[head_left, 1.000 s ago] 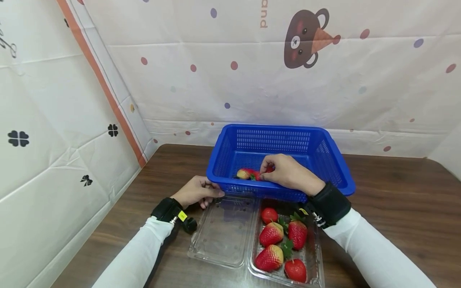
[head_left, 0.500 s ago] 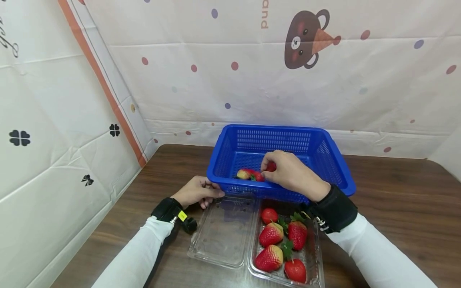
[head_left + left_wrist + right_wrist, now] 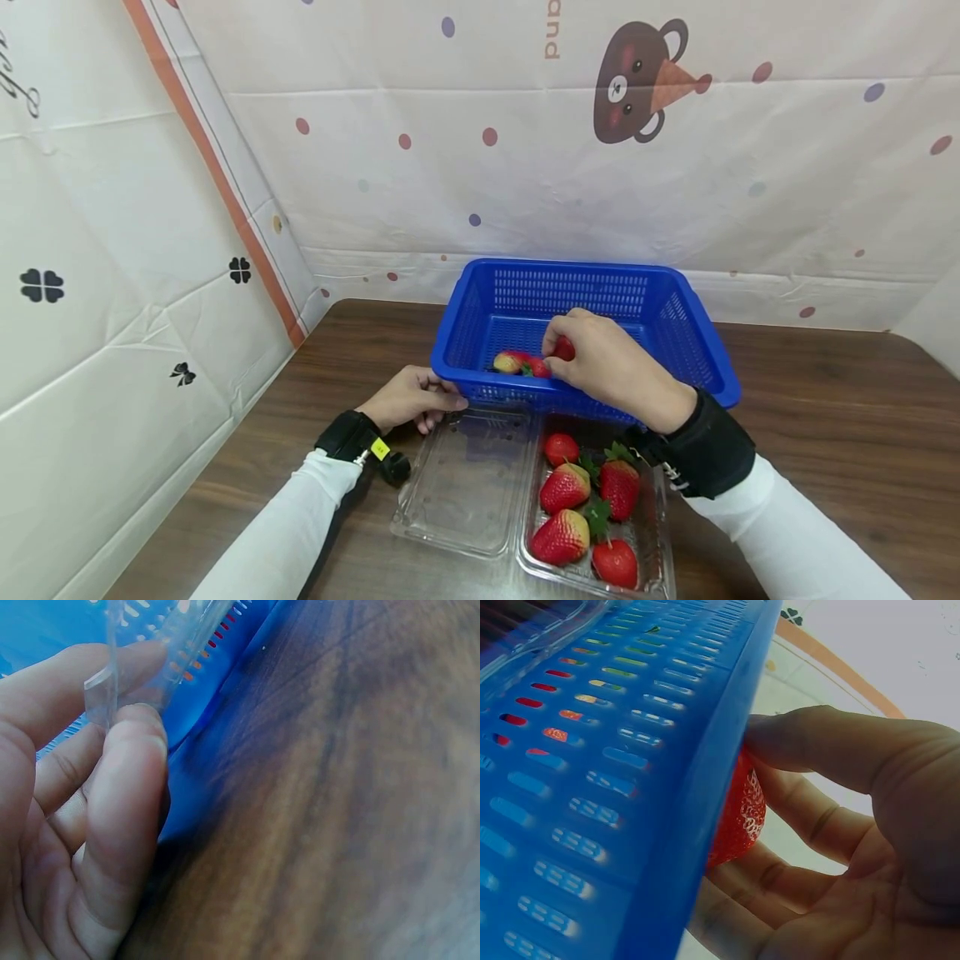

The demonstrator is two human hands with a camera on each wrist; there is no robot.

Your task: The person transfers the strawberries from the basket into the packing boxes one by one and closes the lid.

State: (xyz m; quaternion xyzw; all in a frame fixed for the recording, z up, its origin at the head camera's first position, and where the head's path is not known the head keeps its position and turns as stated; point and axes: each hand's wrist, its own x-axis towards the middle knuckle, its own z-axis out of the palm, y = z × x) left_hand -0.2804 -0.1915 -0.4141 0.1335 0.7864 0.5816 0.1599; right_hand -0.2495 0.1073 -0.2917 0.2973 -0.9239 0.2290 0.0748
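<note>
"What does the right hand (image 3: 603, 360) have?"

"A red strawberry (image 3: 564, 347), clamped between thumb and fingers just behind the blue basket (image 3: 570, 292)'s front edge."

"And the left hand (image 3: 408, 402)?"

"Thumb and finger pinch the clear lid (image 3: 472, 496) at its far left corner."

"Any more fruit?"

"Yes, basket strawberries (image 3: 510, 362) near the front left corner; how many, I can't tell. Five tray strawberries (image 3: 564, 489) lie in the clear tray (image 3: 663, 533), along the lid's right edge."

"And the basket?"

"By the far edge of the brown table (image 3: 817, 392), with lid and tray before it."
</note>
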